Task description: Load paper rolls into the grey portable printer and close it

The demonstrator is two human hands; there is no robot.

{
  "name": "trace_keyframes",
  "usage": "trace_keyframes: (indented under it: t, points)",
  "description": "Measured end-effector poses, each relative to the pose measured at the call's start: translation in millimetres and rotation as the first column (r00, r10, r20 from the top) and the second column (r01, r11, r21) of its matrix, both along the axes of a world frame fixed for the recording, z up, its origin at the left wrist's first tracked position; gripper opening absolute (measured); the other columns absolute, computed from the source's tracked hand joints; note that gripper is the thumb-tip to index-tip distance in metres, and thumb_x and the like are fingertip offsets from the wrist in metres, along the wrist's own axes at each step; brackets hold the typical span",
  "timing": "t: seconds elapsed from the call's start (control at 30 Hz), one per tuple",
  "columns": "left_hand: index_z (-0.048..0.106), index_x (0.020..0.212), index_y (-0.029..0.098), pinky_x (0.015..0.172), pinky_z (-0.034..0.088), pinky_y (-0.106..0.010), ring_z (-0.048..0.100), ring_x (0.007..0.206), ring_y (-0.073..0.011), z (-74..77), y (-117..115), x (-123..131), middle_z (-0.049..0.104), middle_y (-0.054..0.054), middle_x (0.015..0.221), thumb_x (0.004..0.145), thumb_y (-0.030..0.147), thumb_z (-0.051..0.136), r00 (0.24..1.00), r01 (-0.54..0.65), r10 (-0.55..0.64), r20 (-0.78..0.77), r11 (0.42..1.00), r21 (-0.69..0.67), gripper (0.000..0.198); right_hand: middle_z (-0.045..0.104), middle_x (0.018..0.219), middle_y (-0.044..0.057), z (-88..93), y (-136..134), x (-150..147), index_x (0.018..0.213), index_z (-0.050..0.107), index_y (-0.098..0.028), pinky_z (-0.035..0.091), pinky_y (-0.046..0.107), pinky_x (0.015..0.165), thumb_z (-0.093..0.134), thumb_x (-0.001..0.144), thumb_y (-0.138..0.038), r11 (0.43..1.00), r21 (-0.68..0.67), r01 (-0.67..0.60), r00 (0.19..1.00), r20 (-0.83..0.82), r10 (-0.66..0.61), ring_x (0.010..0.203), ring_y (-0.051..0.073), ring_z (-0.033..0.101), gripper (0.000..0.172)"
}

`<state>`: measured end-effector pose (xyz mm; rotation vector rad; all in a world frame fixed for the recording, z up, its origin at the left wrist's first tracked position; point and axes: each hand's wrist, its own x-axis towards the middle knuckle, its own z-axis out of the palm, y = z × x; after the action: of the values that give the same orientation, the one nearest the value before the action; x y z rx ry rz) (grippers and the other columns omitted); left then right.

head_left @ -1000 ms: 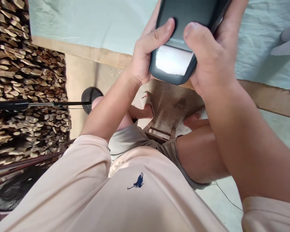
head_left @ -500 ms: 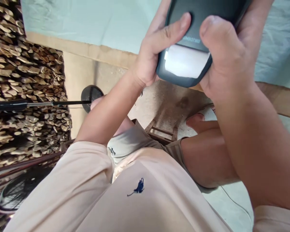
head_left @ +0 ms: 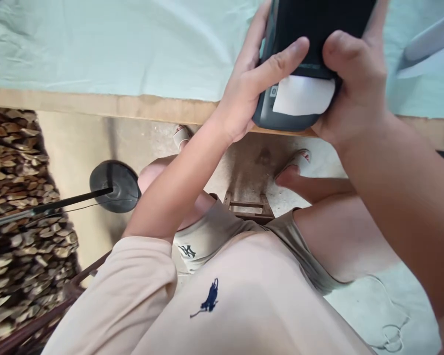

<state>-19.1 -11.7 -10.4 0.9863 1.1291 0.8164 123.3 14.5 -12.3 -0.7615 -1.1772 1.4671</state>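
Between both of my hands is a dark handheld receipt printer [head_left: 321, 24], with its top end cut off by the upper edge of the view. A white paper slip [head_left: 304, 96] shows at its end nearest me. My left hand [head_left: 249, 84] is closed around the left side, thumb lying on the front face. On the right side my right hand [head_left: 358, 84] grips it too, its thumb bent over the front. The fingers behind the printer are hidden. It is held above the front edge of a table [head_left: 133, 106] with a pale green cloth [head_left: 114, 49].
A white roll-like object [head_left: 432, 37] lies on the cloth at the right. To the left stands a round black base [head_left: 114, 186] with a pole, near stacked firewood [head_left: 11, 162]. A wooden stool frame [head_left: 247, 207] is beneath me, and a thin cable [head_left: 392, 330] lies lower right.
The view has shifted, so more of the table edge and floor shows. The printer appears slightly further right and its front face looks darker. Both hands keep their grip on it.
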Motion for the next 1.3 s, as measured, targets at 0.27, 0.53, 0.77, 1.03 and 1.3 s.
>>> trace_keyframes:
  t: [0.27,0.53,0.77,1.03,1.3]
  points:
    - [0.062,0.132,0.018,0.078,0.049,-0.023,0.053,0.132,-0.0229,3.1,-4.9,-0.1,0.068,-0.001,0.115,0.097,0.052,0.011,0.999,-0.038,0.038,0.013,0.999,-0.020,0.070,0.061,0.121,-0.002,0.2,2.7,4.8,0.109,0.031,-0.034,0.053,0.037,0.092,0.076,0.055,-0.049,0.997,-0.057,-0.060,0.998,0.002,0.060,0.124,0.018,0.051,0.071]
    - [0.053,0.136,0.019,0.090,0.057,-0.029,0.054,0.136,-0.0236,0.9,17.9,2.3,0.069,0.000,0.124,0.095,0.025,0.030,0.859,-0.149,0.098,0.503,0.987,0.061,0.048,0.056,0.125,0.001,1.1,-0.8,5.6,0.124,0.032,-0.032,0.057,0.033,0.091,0.072,0.070,-0.041,0.983,-0.182,-0.037,0.997,-0.074,0.024,0.110,0.017,0.061,0.068]
    - [0.063,0.115,0.021,0.099,0.054,-0.028,0.064,0.122,-0.0184,5.9,16.8,1.7,0.071,0.001,0.108,0.089,0.014,0.039,0.791,-0.217,0.226,0.569,0.973,-0.084,0.036,0.056,0.129,-0.001,-1.2,-2.5,11.8,0.136,0.025,-0.037,0.058,0.034,0.093,0.069,0.074,-0.045,0.971,-0.234,-0.055,0.998,-0.030,0.049,0.114,0.016,0.062,0.077]
    - [0.064,0.116,0.023,0.069,0.048,-0.017,0.059,0.067,-0.0048,13.1,18.3,2.0,0.072,0.003,0.098,0.088,0.007,0.038,0.737,-0.222,0.256,0.625,0.966,-0.134,0.042,0.049,0.141,-0.005,-3.3,2.2,39.2,0.149,0.020,-0.048,0.057,0.034,0.098,0.083,0.065,-0.034,0.979,-0.080,-0.188,0.932,0.301,0.204,0.129,0.019,0.055,0.106]
    - [0.057,0.130,0.029,0.101,0.055,-0.032,0.057,0.132,-0.0222,6.0,11.0,1.3,0.068,0.002,0.120,0.088,0.031,0.058,0.835,-0.199,0.220,0.504,0.975,-0.096,0.042,0.043,0.135,-0.001,23.5,-3.9,49.4,0.133,0.051,-0.044,0.053,0.030,0.070,0.078,0.073,-0.047,0.882,0.420,0.215,0.714,0.548,-0.435,0.090,0.012,0.057,0.066]
